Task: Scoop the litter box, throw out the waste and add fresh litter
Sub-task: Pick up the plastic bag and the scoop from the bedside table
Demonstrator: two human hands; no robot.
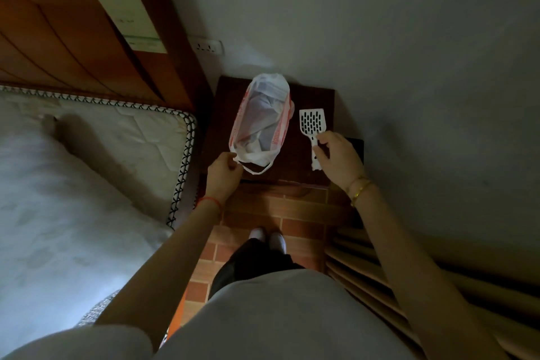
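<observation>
A white plastic bag [261, 120] with red print lies open on a dark wooden bedside table [315, 96]. My left hand [223, 171] pinches the bag's near rim by its handle. To the right of the bag lies a white slotted litter scoop [312, 123], its blade pointing away from me. My right hand [339, 159] grips the scoop's handle. No litter box is in view.
A mattress [87, 169] fills the left side, with a wooden headboard [73, 38] behind it. A grey wall [380, 23] with a socket [209, 46] is behind the table. Slatted panels [380, 272] stand at the right. My feet are on the brick-pattern floor [292, 213].
</observation>
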